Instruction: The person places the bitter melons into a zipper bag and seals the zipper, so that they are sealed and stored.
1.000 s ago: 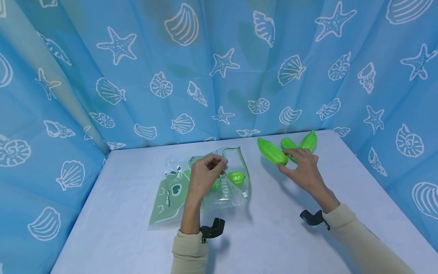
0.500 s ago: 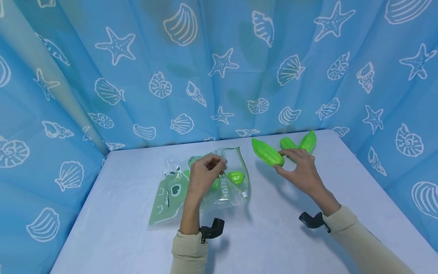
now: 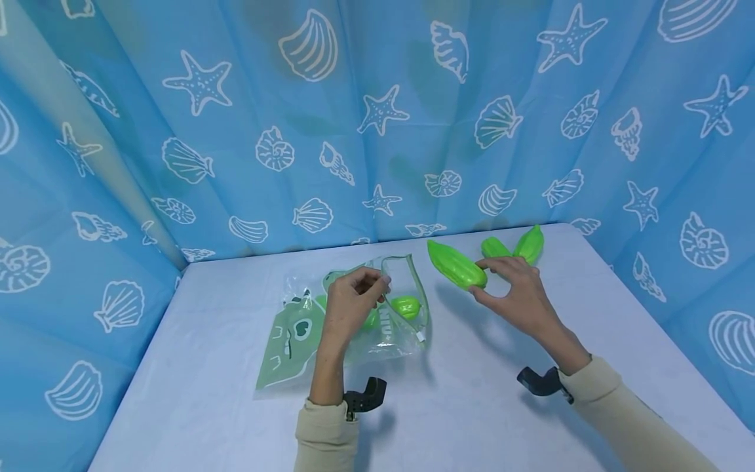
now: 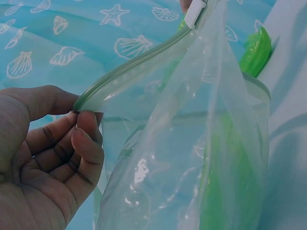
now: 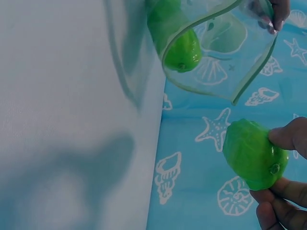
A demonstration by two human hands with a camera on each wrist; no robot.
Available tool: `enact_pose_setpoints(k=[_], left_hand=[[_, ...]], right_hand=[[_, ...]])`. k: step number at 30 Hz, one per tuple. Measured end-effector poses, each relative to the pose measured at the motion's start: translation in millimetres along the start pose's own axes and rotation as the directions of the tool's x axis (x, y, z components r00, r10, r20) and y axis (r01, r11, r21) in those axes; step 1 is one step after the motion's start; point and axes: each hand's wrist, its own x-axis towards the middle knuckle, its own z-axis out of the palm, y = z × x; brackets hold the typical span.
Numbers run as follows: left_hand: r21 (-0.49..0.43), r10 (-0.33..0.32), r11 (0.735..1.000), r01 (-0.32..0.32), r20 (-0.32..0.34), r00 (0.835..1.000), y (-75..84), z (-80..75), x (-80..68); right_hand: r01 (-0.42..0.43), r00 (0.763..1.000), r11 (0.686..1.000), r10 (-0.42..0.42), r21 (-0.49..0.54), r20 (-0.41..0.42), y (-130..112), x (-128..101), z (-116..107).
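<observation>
Gourd [image 3: 454, 263] held up right of the open bag [image 3: 302, 331].

The left hand [image 3: 354, 303] pinches the bag's rim; the right hand [image 3: 522, 292] clamps the gourd between thumb and fingers, apart from the bag. A green piece [image 3: 407, 307] shows just inside the bag's mouth, perhaps with others, hard to tell through the film. Two spare gourds [image 3: 529, 244] lie well right of the bag.

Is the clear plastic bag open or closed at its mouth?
Open: the left hand pinches the bag, whose rim gapes wide in the right wrist view.
</observation>
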Motion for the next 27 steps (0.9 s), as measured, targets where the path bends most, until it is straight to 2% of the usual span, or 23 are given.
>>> enact_pose_setpoints(k=[18,27], left_hand=[[0.011,0.010,1.000,-0.010,-0.009,1.000,-1.2,-0.8,0.1],[0.022,0.005,1.000,-0.005,-0.003,1.000,-1.1,-1.4,0.2]], right_hand=[[0.051,0.998,0.995,-0.054,0.085,0.031,-16,0,-1],[0.074,0.992,0.993,-0.083,0.095,0.099,-20,-1,4]])
